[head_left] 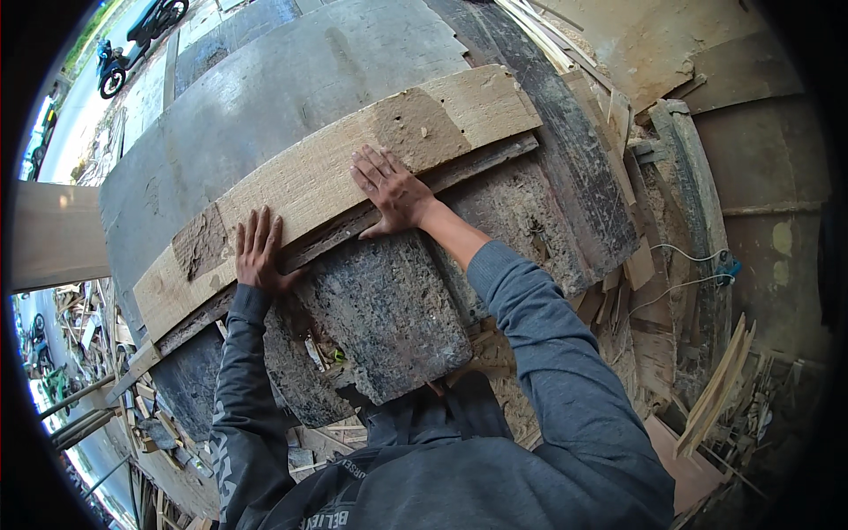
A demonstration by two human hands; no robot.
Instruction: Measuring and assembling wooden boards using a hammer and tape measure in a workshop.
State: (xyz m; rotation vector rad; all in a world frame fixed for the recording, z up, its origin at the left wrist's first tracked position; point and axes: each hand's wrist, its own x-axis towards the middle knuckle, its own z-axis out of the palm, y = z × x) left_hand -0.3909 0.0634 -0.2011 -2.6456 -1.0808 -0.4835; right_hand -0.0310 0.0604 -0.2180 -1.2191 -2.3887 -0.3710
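A long pale wooden plank [305, 172] with two rough, darker brown patches lies across a smooth grey metal tabletop [291, 84]. My left hand [259, 252] rests on its near edge left of the middle, fingers stretched out over the wood and thumb apart. Farther right, my right hand [391, 194] lies flat on the plank beside the larger patch, its fingers extended and thumb spread toward me. A dark, worn wooden strip [336, 231] runs along the plank's near side, under both hands. Neither hand is wrapped round anything.
Nearest me is a rough, dust-caked dark block surface [380, 309]. At the left a broad board [57, 234] reaches the table. Wood offcuts [163, 424] litter the ground at lower left, and thin strips [720, 389] stand at right. A parked motorbike [141, 40] is at far left.
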